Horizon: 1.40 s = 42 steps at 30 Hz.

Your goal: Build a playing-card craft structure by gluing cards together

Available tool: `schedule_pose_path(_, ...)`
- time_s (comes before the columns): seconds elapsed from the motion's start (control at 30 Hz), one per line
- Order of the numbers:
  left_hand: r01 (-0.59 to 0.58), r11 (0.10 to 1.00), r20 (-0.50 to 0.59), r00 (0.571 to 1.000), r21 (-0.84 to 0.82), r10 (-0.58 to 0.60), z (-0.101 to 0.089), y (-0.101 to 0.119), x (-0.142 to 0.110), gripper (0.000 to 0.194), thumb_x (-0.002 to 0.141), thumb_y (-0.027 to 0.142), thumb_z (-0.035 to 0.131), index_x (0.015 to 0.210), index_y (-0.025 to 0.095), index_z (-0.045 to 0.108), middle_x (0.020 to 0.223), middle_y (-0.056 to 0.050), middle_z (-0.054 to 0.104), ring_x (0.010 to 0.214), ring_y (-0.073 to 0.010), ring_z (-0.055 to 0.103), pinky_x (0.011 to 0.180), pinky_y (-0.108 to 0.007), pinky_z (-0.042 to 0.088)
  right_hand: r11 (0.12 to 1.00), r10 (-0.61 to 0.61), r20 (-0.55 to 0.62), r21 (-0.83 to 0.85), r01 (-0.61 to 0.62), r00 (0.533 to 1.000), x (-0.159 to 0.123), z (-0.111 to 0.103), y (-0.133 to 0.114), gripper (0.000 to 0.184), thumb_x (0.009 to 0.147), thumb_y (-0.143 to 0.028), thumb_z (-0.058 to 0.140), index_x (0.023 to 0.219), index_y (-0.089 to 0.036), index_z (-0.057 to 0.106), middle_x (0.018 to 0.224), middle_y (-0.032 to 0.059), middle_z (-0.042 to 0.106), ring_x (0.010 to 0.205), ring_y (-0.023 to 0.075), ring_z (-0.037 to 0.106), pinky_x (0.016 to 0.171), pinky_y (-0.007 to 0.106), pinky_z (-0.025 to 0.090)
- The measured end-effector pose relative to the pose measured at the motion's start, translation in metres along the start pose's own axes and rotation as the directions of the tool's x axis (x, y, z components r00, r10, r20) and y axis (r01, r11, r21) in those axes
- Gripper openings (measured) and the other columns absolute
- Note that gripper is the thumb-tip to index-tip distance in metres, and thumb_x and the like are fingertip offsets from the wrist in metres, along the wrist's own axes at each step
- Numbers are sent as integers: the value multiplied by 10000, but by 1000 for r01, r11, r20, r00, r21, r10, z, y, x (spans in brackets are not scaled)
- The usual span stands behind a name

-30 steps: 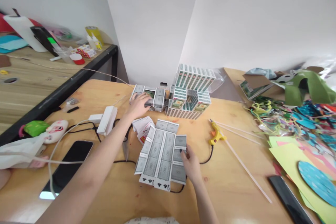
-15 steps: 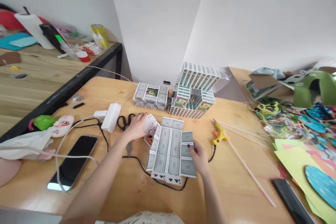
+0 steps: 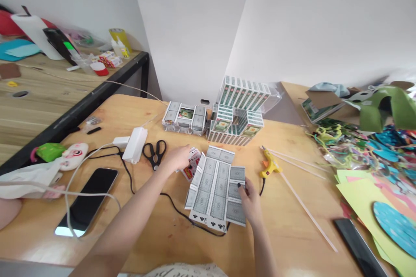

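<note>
A panel of joined playing cards [image 3: 208,190], mostly backs up with a club-faced strip at the near edge, lies on the table with side flaps folded. My right hand [image 3: 251,197] is closed on its right flap, thumb on top and the other fingers behind. My left hand [image 3: 177,159] bends over loose playing cards [image 3: 194,158] left of the panel, apparently gripping them. Its fingertips are partly hidden. Red printing shows beneath those cards. Black-handled scissors [image 3: 155,155] lie open just left of that hand.
Behind stand a card-covered model [image 3: 185,117] and a stepped structure of card boxes [image 3: 238,112]. A yellow glue gun [image 3: 270,164] and glue sticks lie right. A phone [image 3: 87,199], white adapter [image 3: 134,145] and cables occupy the left. Coloured paper [image 3: 364,199] lies far right.
My left hand has shifted slightly right and lowered the tilted cards beside the panel. Scissors are now less covered. The panel has moved slightly right and nearer with my right hand.
</note>
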<state>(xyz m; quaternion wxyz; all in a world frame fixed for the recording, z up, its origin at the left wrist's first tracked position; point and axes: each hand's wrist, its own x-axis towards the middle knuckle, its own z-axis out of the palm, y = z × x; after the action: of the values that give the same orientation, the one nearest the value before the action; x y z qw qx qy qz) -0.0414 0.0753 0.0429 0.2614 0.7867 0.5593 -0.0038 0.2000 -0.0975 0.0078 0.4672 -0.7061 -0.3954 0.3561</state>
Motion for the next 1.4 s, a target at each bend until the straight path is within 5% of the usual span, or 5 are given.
schedule_pose_path(0.27,44,983,-202,976,-180,-80,-15,-35,-1,340,703,209,555,1039,178,512,1026,-109,650,926,-259,622,762,-334,469,999,7,36,43,-9,999,5,11,-4,365,771,-315,499,1116,-200,533,1061,56,644,992,227,570,871,357,424)
schedule_pose_path(0.43,-252,724,-539,820,-642,-193,10,-48,15,434,726,135,513,1143,181,403,1095,-90,604,1000,-194,602,873,-338,469,998,-30,73,54,26,997,7,19,1,348,783,-318,486,1109,-203,527,1081,55,632,1028,222,550,911,361,399)
schedule_pose_path(0.67,-153,654,-416,869,-740,-268,38,-34,22,418,712,63,516,1098,164,392,1072,-92,601,1002,-195,600,911,-371,459,998,-56,78,19,54,995,6,24,1,354,789,-311,468,1123,-202,515,1071,51,625,1006,203,558,910,344,407)
schedule_pose_path(1.1,-202,614,-357,923,-763,-141,28,-10,31,345,784,146,488,1108,184,373,1081,-70,606,1002,-153,597,902,-330,461,993,-106,133,58,99,985,8,32,-6,402,800,-287,460,1191,-200,499,1118,61,608,1008,195,562,914,328,418)
schedule_pose_path(1.4,-86,800,-268,959,-593,-95,25,-20,27,332,772,158,478,1097,144,409,1005,-101,638,964,-206,618,885,-353,457,997,-68,99,51,63,993,9,34,-4,450,793,-331,482,1220,-191,502,1064,63,636,954,203,576,876,326,439)
